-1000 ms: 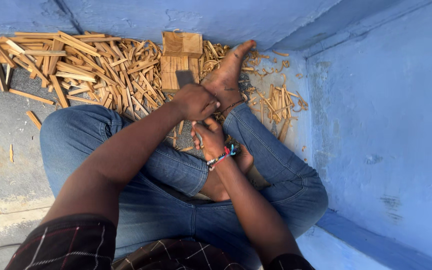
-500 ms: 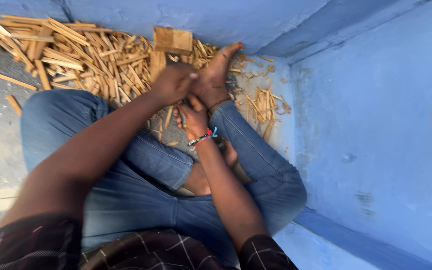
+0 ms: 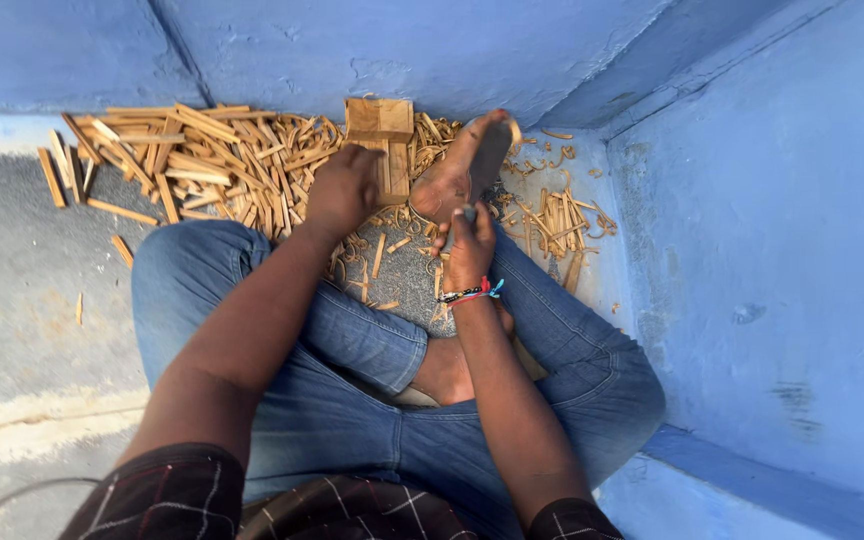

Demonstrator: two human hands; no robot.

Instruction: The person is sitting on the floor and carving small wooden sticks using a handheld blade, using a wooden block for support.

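The person sits cross-legged on the floor in a blue-walled corner. The left hand is closed around a wooden stick, standing it by the wooden block at upper centre. The right hand grips the handle of a dark blade, raised beside the bare foot. This looks like splitting or trimming; the next stroke calls for a steady stick and fingers kept aside. The blade's edge and the stick's lower end are hard to make out. A pile of cut sticks fills the upper left.
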